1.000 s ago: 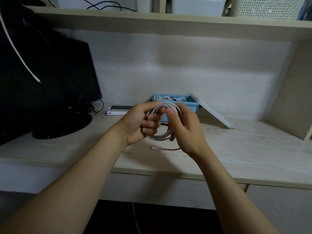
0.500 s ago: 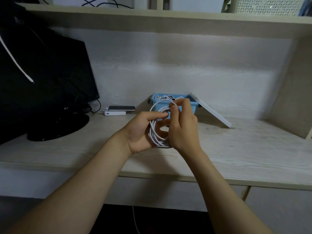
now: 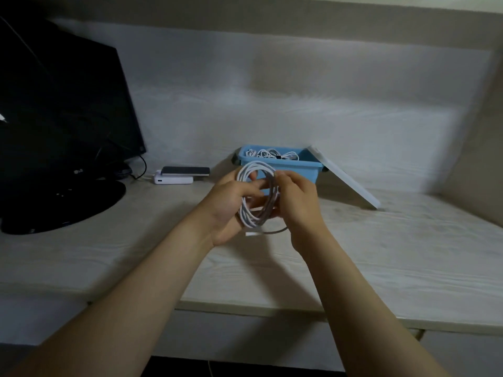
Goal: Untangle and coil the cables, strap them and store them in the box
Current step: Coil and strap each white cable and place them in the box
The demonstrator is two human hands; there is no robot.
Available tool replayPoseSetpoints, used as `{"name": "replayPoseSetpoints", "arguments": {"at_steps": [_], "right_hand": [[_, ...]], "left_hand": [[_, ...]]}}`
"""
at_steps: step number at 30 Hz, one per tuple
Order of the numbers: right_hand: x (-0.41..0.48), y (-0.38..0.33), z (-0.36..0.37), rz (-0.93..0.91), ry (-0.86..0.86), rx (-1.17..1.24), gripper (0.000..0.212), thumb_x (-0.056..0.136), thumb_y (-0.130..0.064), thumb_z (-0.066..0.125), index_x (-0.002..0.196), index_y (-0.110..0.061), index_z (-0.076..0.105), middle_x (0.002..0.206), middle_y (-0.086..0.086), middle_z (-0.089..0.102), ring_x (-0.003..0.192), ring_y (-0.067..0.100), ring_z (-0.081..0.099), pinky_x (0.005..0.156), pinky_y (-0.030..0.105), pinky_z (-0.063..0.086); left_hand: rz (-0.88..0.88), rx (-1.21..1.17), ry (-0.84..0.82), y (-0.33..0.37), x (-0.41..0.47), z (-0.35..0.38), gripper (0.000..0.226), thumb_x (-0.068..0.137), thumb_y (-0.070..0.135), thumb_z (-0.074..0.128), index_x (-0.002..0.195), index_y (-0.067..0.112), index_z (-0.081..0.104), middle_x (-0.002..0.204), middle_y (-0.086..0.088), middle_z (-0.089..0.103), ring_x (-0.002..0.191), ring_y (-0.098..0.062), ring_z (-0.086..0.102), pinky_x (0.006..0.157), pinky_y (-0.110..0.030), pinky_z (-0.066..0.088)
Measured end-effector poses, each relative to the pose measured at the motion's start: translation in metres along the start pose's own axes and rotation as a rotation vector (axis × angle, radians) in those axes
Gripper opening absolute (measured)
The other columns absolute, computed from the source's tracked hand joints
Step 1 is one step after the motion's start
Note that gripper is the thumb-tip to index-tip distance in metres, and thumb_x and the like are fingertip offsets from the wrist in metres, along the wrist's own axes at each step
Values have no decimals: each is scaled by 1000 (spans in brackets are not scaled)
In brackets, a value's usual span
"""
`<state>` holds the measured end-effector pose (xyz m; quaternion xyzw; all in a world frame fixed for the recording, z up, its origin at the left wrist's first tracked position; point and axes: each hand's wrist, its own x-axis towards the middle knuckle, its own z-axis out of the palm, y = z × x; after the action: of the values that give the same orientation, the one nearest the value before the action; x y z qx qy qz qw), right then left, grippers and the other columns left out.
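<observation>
White cable coil [image 3: 268,205], thin round smooth cord wound into several loose loops, roughly circular, held upright in the air above the tabletop [image 3: 381,254], in front of the box and between both hands; its loose end [image 3: 251,234] with a small white plug sticks out under the coil, the tail curving right under the right wrist; left hand [image 3: 231,205] grip clenched round the left side of the coil, fingers curled behind the loops, thumb lying across the front; right hand [image 3: 298,202] grip pinching the strands on the upper right side, fingers bent tight, knuckles toward the camera; strands on the right side look grey in shadow; the frame is a bit blurred so exact fingertip contact cannot be told; box [image 3: 288,170] is a light blue plastic rectangular tub, open, standing at the back of the tabletop near the rear panel, just behind the hands; inside it more white cables [image 3: 272,153] lie bundled, one with a small dark band; flat white lid [image 3: 345,178], rectangular, leans tilted against the right end of the box, lower edge on the tabletop; tabletop is pale wood-grain laminate, matte; left of the box a white oblong charger block [image 3: 172,180] with a dark flat phone [image 3: 186,171] lying on top; far left a black glossy monitor [image 3: 62,104] on a round black base [image 3: 68,202]; a pale shelf [image 3: 272,12] runs overhead.
</observation>
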<state>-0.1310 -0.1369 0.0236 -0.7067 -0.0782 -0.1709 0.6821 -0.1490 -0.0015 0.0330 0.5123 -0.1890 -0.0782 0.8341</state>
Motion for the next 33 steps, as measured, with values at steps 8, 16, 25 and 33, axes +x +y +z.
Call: {"name": "replayPoseSetpoints", "arguments": {"at_steps": [8,16,25,33], "right_hand": [[56,19,16,103,-62,-239,45,107,-57,36,112,-17,56,105,17,70,74,26,62,59,36,51],[83,12,10,253,-342,-394,31,98,-4,57,129,-1,53,85,18,57,67,25,51,51,31,43],[94,25,11,-382,-522,-732,6,75,-13,73,77,-13,79,63,-1,73,60,12,70,67,36,60],[91,37,6,-405,-402,-274,11,94,-10,76,84,-6,76,70,3,77,63,20,77,64,46,65]], "left_hand": [[94,-15,252,5,58,-6,31,103,9,49,129,-3,60,127,-24,70,115,-42,70,90,-50,55],[304,320,554,2,112,-28,16,95,20,58,99,25,43,96,-10,55,83,-24,57,73,-46,57],[356,512,522,-21,137,-62,20,96,20,62,101,22,43,80,-1,53,69,-17,49,61,-36,42],[153,235,416,-16,123,-58,17,104,27,62,115,14,59,96,-11,70,86,-22,69,76,-38,57]]}}
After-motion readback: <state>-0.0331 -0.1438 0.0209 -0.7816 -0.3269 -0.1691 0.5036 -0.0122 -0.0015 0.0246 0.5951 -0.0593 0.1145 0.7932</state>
